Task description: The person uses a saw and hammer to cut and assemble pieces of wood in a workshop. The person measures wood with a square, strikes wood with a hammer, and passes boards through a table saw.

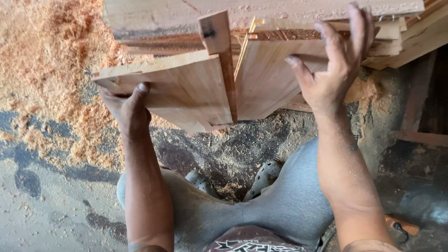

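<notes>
Soft, even daylight; brightest on the sawdust (42,51) upper left; right edge dim; slight blur throughout.

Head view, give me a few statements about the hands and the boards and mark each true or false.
1. The left hand grips the edge of a board. True.
2. The right hand is a closed fist. False: its fingers are spread against the wood.
3. Sawdust covers the floor at left. True.
4. The person is barefoot. False: they wear perforated shoes.
</notes>
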